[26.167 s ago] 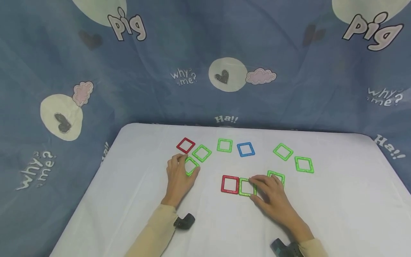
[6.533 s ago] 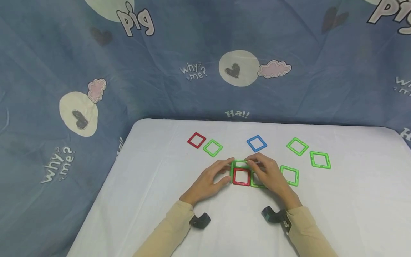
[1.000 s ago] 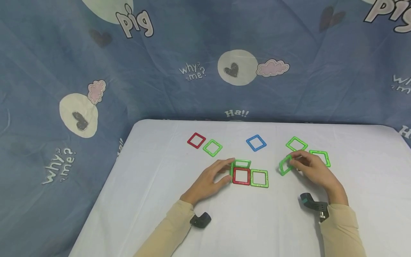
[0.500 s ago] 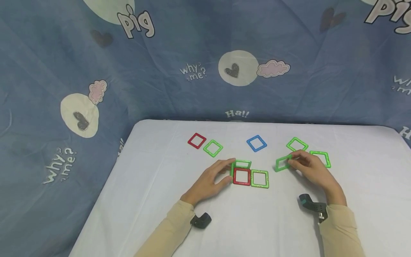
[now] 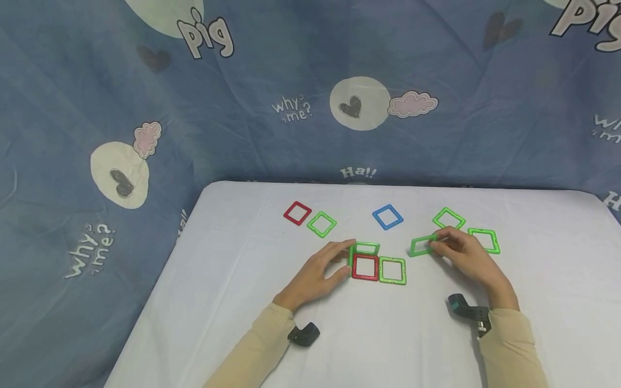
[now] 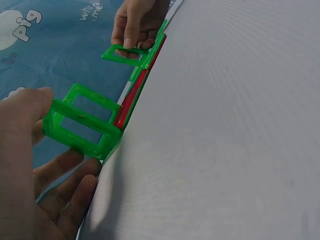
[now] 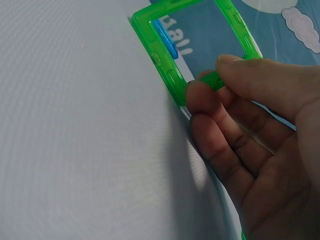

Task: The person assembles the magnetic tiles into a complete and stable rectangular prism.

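Observation:
Thumb and fingers of my left hand (image 5: 315, 272) hold the sides of a green magnetic tile (image 6: 80, 116), which stands upright at the left edge of a flat red magnetic tile (image 5: 365, 278). Behind the red one, another green magnetic tile (image 5: 367, 244) stands up. Flat against its right side lies a green magnetic tile (image 5: 404, 271). To the right of this group, my right hand (image 5: 470, 256) pinches a square green magnetic tile (image 7: 160, 60) by one edge, between thumb and fingertips. That tile is tilted up over the white table, apart from the group.
Along the back of the white table (image 5: 368, 334) lie loose tiles: a red tile (image 5: 290, 208), a green tile (image 5: 315, 219) and a blue tile (image 5: 381, 209). Behind the right hand are two more green ones, a farther tile (image 5: 440, 213) and a nearer tile (image 5: 496, 242).
Since 6.5 s ago my right hand has left the upright tiles and picked up the green tile lying to the right. Over the last second it turns that tile and shifts slightly left. Left hand stays.

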`<state>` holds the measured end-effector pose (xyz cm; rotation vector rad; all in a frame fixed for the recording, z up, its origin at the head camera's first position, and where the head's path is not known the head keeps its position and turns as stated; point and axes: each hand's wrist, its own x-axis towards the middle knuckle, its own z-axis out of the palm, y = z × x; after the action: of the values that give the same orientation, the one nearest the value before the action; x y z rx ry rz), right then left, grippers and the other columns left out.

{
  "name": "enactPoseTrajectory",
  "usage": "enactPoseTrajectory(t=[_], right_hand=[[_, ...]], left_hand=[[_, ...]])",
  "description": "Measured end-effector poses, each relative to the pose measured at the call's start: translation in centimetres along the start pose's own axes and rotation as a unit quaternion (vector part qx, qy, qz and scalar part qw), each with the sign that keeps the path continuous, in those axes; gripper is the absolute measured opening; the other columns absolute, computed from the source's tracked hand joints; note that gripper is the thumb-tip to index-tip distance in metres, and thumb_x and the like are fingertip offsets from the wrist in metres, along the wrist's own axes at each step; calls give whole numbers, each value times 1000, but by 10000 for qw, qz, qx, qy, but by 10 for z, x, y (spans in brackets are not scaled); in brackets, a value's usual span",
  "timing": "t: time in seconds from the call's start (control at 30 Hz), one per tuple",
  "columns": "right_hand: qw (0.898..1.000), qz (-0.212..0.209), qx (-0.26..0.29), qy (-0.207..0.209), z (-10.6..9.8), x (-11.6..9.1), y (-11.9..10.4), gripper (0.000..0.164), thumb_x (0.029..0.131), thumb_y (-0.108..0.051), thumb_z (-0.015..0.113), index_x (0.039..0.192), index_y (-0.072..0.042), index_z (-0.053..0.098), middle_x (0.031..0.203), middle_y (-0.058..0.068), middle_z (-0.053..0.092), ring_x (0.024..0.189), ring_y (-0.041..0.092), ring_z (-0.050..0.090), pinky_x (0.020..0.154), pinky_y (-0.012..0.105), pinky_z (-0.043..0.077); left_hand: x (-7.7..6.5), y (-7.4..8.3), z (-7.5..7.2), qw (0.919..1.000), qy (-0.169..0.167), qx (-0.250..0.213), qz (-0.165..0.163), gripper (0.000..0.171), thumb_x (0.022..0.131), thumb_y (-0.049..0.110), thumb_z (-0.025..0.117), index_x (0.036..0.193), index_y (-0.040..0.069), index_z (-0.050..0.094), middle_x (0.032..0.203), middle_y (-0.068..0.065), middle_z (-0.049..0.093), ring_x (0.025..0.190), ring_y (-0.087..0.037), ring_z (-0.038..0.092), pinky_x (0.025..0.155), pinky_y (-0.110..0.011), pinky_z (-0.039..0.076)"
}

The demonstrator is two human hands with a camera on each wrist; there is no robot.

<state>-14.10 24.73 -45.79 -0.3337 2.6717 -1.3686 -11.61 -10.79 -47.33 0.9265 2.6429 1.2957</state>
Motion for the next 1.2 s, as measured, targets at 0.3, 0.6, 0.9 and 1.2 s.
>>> enactPoseTrajectory(t=[0.3, 0.6, 0.9, 1.2], right_hand=[[10000, -7, 32, -26, 2, 1, 1, 25, 94, -30, 58, 109, -10, 59, 98, 9, 68, 83, 2, 65, 73, 16, 47], [9999, -45, 131, -77, 3, 1, -3, 23, 92, -27, 61, 106, -9, 60, 94, 10, 69, 81, 2, 64, 69, 19, 46], [9998, -98, 124, -119, 5, 1, -5, 23, 92, -26, 62, 107, -9, 61, 93, 9, 71, 81, 3, 65, 70, 18, 46], [9998, -86, 131, -157, 6, 3, -5, 22, 92, -31, 61, 105, -13, 60, 91, 8, 70, 72, 6, 58, 58, 24, 44]], left_hand=[[0, 0, -1, 10000, -33, -51, -37, 56, 95, 36, 55, 146, 35, 31, 130, 11, 50, 118, -6, 52, 102, -23, 43], [0, 1, -1, 10000, -33, -73, -48, 57, 94, 34, 56, 145, 36, 31, 131, 12, 50, 118, -6, 52, 102, -23, 43], [-1, 0, 0, 9999, -55, -42, -120, 57, 94, 37, 55, 145, 37, 30, 130, 12, 50, 118, -5, 52, 102, -22, 43], [0, -1, 0, 10000, -39, 26, -69, 56, 94, 40, 54, 145, 35, 31, 129, 10, 51, 117, -5, 52, 102, -23, 43]])
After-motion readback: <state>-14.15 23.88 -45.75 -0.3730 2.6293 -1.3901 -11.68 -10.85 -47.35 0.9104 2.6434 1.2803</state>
